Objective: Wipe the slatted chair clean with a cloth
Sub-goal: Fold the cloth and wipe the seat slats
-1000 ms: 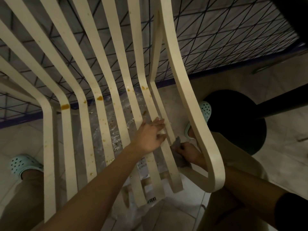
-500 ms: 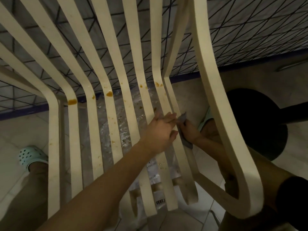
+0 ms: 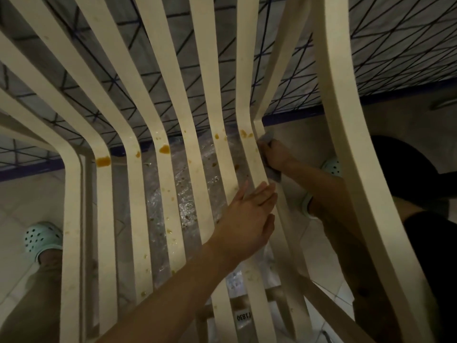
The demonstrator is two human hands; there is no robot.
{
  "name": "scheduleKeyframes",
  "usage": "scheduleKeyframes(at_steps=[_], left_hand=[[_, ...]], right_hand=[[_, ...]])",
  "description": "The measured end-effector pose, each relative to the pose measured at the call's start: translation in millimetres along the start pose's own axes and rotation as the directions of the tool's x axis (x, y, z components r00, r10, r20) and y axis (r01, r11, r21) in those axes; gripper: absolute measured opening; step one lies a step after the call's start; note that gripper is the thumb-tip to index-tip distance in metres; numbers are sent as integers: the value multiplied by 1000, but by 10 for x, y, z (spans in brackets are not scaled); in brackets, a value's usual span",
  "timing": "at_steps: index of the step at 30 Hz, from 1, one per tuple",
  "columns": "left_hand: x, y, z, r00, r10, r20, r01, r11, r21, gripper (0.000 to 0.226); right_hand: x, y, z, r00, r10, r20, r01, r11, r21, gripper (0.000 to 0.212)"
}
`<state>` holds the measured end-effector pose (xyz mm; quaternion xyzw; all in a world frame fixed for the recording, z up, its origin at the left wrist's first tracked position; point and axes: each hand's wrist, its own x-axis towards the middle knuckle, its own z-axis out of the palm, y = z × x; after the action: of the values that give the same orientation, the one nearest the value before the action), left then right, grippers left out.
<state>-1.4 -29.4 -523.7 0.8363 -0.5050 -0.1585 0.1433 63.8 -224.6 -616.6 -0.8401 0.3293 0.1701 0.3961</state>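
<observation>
Head view: looks down through a cream slatted plastic chair (image 3: 346,120), spattered with orange-brown stains (image 3: 102,161) near the bend of its slats. Rests the left hand (image 3: 247,219) flat on the right-hand slats, fingers straight, holding nothing. Grips a small grey cloth (image 3: 265,137) in the right hand (image 3: 275,154), fingers curled, pressed against the outermost slat just below the bend. Mint-green perforated clog (image 3: 42,236) at far left.

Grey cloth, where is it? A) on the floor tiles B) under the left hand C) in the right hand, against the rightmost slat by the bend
C: the right hand grips the crumpled grey cloth against the rightmost slat of the cream slatted chair; the left hand lies flat on the slats.
</observation>
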Motion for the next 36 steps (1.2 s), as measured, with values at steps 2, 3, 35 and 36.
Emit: scheduleKeyframes(at_steps=[2, 3, 35, 36], left_hand=[[3, 9, 23, 1000, -6, 13, 6, 1000, -6, 50], [1, 13, 34, 1000, -8, 18, 8, 1000, -14, 51], [7, 39, 33, 995, -16, 95, 3, 992, 128, 56], [4, 36, 48, 996, -14, 88, 3, 992, 127, 55]], right_hand=[[144, -70, -43, 1000, 8, 14, -8, 999, 34, 44], [191, -97, -54, 1000, 11, 16, -12, 999, 50, 45], [112, -34, -1, 1000, 17, -19, -14, 983, 186, 34], [40, 32, 28, 1000, 2, -18, 1, 984, 178, 32]])
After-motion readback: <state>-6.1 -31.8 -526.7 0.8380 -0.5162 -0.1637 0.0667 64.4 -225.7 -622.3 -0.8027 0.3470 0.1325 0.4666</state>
